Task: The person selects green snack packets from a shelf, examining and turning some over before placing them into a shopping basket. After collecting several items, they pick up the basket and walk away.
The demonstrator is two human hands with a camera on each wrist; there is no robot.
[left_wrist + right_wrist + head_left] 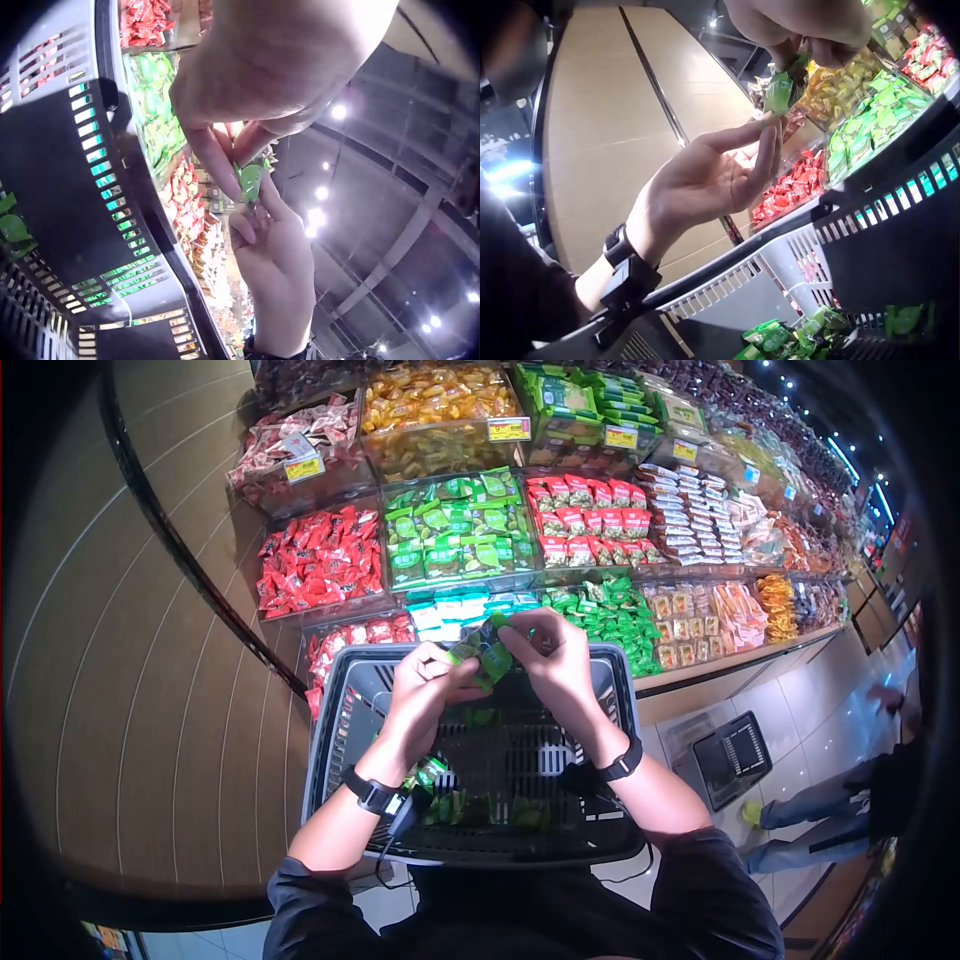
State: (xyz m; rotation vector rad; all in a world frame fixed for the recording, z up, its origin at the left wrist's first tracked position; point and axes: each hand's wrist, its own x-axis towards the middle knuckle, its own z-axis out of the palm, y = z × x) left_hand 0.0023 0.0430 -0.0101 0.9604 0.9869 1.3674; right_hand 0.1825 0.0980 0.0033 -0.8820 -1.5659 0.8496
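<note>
A small green packet (490, 658) is held above a shopping basket (325, 760), between both hands. The left hand (425, 690) pinches its lower left end, and the right hand (553, 660) pinches the upper right end. In the left wrist view the packet (250, 180) spans the fingertips of the left hand (262, 67) and the right hand (277, 262). The right wrist view has the packet (780, 93) upright between the left hand's thumb and fingers below and the right hand (802, 22) above. Several green packets (802, 337) lie inside the basket.
Behind the basket rise tiered bins of packets: red (320, 560), green (460, 530) and yellow (440, 398). A brown panelled surface (150, 660) is at the left. A second dark basket (733, 760) stands on the tiled floor at right, near another person's legs (815, 825).
</note>
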